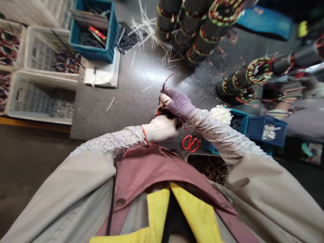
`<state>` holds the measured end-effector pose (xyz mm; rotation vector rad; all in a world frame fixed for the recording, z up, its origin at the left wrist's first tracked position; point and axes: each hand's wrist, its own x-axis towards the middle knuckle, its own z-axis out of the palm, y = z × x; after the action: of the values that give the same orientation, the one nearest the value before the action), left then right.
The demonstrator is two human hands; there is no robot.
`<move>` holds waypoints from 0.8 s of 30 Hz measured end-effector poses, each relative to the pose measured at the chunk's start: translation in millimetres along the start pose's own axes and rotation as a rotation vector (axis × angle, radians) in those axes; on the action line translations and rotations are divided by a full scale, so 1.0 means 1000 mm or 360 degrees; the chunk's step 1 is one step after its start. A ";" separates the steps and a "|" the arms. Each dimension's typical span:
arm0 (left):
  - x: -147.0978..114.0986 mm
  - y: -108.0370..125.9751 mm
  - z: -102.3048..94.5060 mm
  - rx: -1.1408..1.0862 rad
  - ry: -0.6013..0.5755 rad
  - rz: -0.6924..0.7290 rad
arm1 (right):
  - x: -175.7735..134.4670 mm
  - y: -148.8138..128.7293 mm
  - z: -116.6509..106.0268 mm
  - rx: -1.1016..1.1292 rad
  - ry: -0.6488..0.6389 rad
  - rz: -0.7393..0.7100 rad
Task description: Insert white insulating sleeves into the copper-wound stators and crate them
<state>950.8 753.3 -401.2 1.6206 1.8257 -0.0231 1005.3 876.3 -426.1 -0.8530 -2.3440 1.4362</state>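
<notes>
A small wire-wound stator [165,111], dark with red wires, sits between my two gloved hands close to the table's front edge. My left hand [162,128], in a white glove, is closed around its near side. My right hand [179,104], in a purple glove, lies over the far side with its fingers closed on the stator's wire leads [165,82]; a dark red end sticks up past the fingertips. Much of the stator is hidden by the gloves. Red-handled scissors [190,143] lie just right of my hands.
Stacked stators [202,40] stand at the back and right. White sticks [149,30] are scattered behind. A teal bin [112,40] rests on papers [103,76] at left, beside white crates [43,98]. Blue bins [268,128] are at right, near another person's arm [283,104].
</notes>
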 end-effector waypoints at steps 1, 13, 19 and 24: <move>-0.003 -0.007 -0.006 -0.0028 0.0049 0.0044 | -0.002 0.003 -0.007 0.0081 0.0039 0.0007; -0.031 -0.179 -0.003 -0.0834 0.0914 -0.0118 | -0.081 0.051 0.007 -0.0985 0.0250 -0.0229; -0.011 -0.198 0.046 -0.0179 0.0546 -0.0241 | -0.039 0.034 0.016 -0.1297 -0.0212 -0.0331; -0.021 -0.192 0.065 -0.0103 0.0436 -0.0234 | -0.023 0.036 0.021 -0.1445 -0.0434 -0.0171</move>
<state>811.9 663.3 -520.3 1.4997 2.1276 0.1998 1025.5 859.5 -465.9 -0.7076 -3.2258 0.3954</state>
